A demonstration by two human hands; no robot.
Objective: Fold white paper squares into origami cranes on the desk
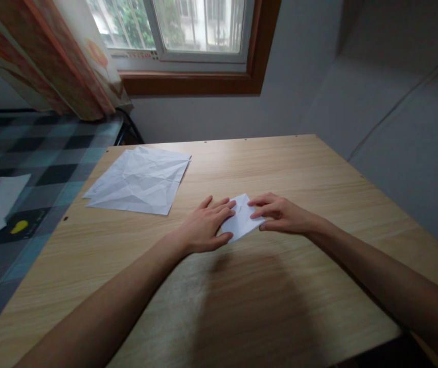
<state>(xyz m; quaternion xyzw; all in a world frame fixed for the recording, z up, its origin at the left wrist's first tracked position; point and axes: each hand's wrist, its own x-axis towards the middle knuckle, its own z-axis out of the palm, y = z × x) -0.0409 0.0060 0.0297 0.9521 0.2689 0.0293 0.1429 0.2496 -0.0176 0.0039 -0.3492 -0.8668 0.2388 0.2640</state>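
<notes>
on the counter (264,168), folded paper (241,221) lies at four o'clock of the creased sheets (140,184): left hand (211,225) spread on its nine o'clock side, right hand (280,213) pinching its three o'clock corner. probably light, easily creased; best gripped by folded edges.

Readable text, brands, numbers, signs: none. Black item (33,219), left of the table (272,163): one yellow mark (19,227); any lettering too small to read. Window (199,30), beyond the table: small reddish marks (138,55), lower left; whether lettering, cannot tell.
</notes>
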